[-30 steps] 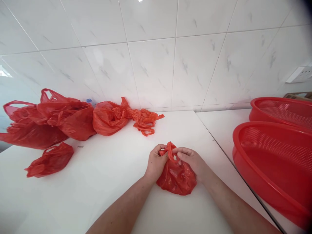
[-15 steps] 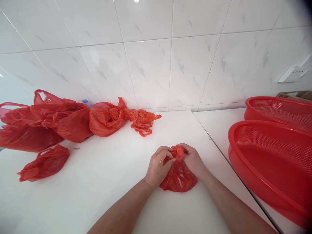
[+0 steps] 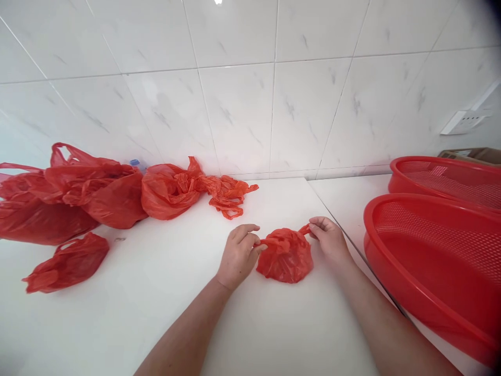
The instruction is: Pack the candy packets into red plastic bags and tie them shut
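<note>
Left hand (image 3: pixel 237 257) pinches the red bag (image 3: pixel 287 263) at its ten o'clock end, right hand (image 3: pixel 332 241) at two, seemingly stretching it; steadiness needs even tension.

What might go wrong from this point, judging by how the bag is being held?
The left hand and right hand each pinch a thin twisted end of the red bag with the fingertips, so an end could slip free. Those ends are drawn out to opposite sides; a hard pull might tear the thin plastic. The right hand is also near the front basket, which an outward tug might bump.
</note>
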A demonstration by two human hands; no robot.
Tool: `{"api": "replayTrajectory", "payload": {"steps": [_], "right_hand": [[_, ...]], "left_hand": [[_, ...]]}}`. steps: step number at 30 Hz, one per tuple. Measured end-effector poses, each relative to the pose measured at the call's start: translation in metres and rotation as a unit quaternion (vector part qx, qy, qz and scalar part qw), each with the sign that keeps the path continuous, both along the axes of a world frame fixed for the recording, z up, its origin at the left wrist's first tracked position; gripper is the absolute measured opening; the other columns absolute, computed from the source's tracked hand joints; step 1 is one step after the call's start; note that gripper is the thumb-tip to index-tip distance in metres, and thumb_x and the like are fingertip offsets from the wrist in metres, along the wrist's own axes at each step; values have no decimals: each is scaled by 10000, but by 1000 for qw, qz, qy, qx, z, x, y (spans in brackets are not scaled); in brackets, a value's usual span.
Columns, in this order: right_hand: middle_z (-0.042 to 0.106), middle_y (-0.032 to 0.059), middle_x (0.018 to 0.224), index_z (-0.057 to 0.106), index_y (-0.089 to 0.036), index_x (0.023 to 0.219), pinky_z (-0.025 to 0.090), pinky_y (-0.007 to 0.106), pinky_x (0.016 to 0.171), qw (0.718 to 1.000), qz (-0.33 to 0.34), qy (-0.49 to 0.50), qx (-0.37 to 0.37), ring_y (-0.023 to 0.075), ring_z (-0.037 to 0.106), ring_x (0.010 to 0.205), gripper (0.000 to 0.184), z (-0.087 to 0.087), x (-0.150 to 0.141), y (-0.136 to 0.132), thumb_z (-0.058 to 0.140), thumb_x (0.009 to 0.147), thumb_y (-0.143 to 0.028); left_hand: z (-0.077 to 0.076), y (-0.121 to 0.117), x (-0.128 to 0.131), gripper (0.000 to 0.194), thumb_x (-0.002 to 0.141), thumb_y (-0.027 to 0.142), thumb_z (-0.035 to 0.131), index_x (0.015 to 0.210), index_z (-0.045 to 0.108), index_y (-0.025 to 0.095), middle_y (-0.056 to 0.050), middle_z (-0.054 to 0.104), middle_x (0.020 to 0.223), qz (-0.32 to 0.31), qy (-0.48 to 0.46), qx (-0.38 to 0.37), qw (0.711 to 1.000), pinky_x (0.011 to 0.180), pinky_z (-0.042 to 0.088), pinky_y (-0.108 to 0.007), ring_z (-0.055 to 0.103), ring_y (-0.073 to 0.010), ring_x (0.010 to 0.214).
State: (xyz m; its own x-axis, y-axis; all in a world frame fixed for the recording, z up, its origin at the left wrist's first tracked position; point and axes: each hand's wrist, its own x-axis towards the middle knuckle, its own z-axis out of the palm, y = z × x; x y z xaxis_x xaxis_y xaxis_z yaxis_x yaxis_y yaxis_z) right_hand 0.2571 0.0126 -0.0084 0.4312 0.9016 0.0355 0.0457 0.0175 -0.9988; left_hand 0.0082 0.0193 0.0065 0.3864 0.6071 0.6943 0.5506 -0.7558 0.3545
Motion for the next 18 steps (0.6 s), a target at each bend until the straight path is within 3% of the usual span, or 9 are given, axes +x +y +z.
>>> {"api": "replayTrajectory", "payload": {"steps": [3,7,11,15,18], "right_hand": [[619,34,847,570,-192,815,435,330,746,982,-100,-157,-25,175,565,783,142,-5,15,7,515,701,-257],[609,47,860,562,-192,819,415,346,743,970,-148,-188,-47,192,545,786,169,-9,27,12,482,680,-247],[610,51,877,561,-195,856,418,335,728,965,-161,-198,-57,194,550,788,206,-11,31,13,477,678,-258],[618,51,894,568,-195,867,427,326,744,968,-150,-193,-53,192,564,810,210,-9,31,10,471,700,-277],[630,47,919,578,-197,897,434,318,753,974,-130,-182,-44,193,578,836,231,-7,26,8,490,726,-326]], "left_hand": [[6,12,-15,145,847,262,539,719,516,199,-77,613,1019,42,54,42,997,840,429,-408,563,-213,934],[11,20,-26,158,855,262,520,711,510,200,-63,620,974,62,96,53,992,838,421,-407,563,-208,902],[7,21,-28,152,852,266,527,717,513,199,-54,613,971,60,93,34,993,860,415,-410,556,-203,917],[-3,21,-28,171,841,297,540,704,517,197,-57,596,974,43,40,-42,997,840,448,-372,563,-194,925],[-9,20,-24,180,839,361,545,920,550,200,-91,570,1079,23,-10,-63,998,873,453,-376,544,-216,1023]]}}
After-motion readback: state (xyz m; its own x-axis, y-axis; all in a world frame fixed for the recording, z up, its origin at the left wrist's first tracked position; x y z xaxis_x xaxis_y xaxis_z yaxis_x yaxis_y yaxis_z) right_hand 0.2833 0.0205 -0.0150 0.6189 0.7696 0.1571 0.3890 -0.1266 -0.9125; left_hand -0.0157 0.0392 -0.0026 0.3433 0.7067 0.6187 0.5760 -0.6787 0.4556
